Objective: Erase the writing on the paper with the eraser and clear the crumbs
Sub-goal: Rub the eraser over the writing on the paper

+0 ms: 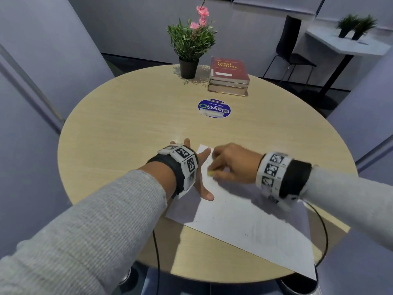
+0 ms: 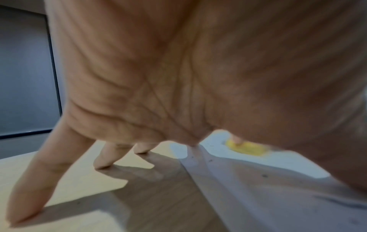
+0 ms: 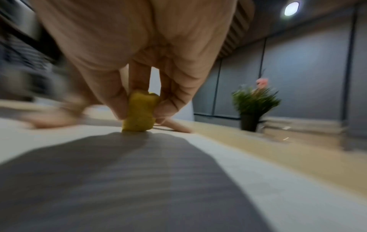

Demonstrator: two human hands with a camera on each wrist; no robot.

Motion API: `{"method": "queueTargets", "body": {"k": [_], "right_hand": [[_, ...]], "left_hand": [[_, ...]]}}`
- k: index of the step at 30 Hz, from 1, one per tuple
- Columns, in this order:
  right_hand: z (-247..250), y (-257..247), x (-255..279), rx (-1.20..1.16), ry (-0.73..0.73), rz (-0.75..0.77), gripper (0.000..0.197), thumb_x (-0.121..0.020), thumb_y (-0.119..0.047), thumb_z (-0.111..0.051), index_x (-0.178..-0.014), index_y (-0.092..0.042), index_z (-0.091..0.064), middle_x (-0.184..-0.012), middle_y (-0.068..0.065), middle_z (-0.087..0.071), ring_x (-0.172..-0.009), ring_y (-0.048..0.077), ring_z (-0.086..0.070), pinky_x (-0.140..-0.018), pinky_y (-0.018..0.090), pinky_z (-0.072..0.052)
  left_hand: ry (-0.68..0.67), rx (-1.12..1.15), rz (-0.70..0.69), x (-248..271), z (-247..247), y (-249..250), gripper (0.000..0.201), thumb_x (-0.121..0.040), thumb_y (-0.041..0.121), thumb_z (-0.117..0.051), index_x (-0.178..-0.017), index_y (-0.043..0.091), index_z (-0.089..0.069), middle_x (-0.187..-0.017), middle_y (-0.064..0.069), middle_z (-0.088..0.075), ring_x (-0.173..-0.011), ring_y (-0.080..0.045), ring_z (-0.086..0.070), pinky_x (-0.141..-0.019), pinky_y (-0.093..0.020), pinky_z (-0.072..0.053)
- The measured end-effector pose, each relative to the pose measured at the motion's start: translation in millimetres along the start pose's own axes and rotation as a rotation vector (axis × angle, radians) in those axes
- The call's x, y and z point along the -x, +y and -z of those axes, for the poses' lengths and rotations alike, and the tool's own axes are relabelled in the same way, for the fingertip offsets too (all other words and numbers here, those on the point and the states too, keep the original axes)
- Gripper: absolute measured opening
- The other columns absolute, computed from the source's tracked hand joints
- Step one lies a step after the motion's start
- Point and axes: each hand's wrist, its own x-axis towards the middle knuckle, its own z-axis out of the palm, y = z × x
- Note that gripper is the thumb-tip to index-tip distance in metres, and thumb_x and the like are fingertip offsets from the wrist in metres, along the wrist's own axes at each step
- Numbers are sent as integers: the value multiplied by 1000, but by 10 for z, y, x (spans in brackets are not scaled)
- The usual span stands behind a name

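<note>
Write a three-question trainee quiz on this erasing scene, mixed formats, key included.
1. True or false: the right hand pinches the yellow eraser upright on the paper.
2. Which hand lies spread across the paper's left edge?
3. The plant pot stands: A) left of the books, B) on them, C) on the paper.

Key: 1 true; 2 the left hand; 3 A.

Head view looks down over the table — wrist views sit low, close (sharing its surface).
</note>
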Motion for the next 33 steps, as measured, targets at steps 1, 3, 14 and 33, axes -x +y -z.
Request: {"method": "queueTargets", "body": {"k": [1,3,14,33], "right_hand": [[-55,-119,66,-29,-42,78,19,-85,-27,-62,-94,-19,-76,-78,-6,-49,-65,8,-46,-66,24,-45],[-38,-127,73,-46,-85,84,19,-85,-29,-62,-96,-20,-76,-78,-11,-47,-63,3,-44,-67,23,-46],[38,-87,40,-10,-36,19,18,-84,-26,-66,-96,-18,-76,-81,-4,-53,-67,8,-46,-69,27,-48],[-100,-110,190,-92,-76,9,20,-84,-33,-64,-97,-23,-75,-80,-4,-57,-64,-1,-48,-65,13,-40]], "left_hand": [[4,-2,3,-16,-12,3,144,-46,90,-68,-147,50,25,-157,-21,31,-140,-63,7,-108,-73,-18],[3,-4,5,-33,-12,2,144,-46,90,-69,-147,50,25,-157,-21,32,-140,-63,7,-108,-73,-17],[-38,39,-15,-64,-10,-34,147,-42,89,-72,-145,52,27,-156,-17,36,-139,-63,15,-106,-77,-13],[-39,-11,7,71,53,10,141,-50,88,-68,-148,48,26,-156,-19,34,-142,-60,11,-109,-73,-15]]}}
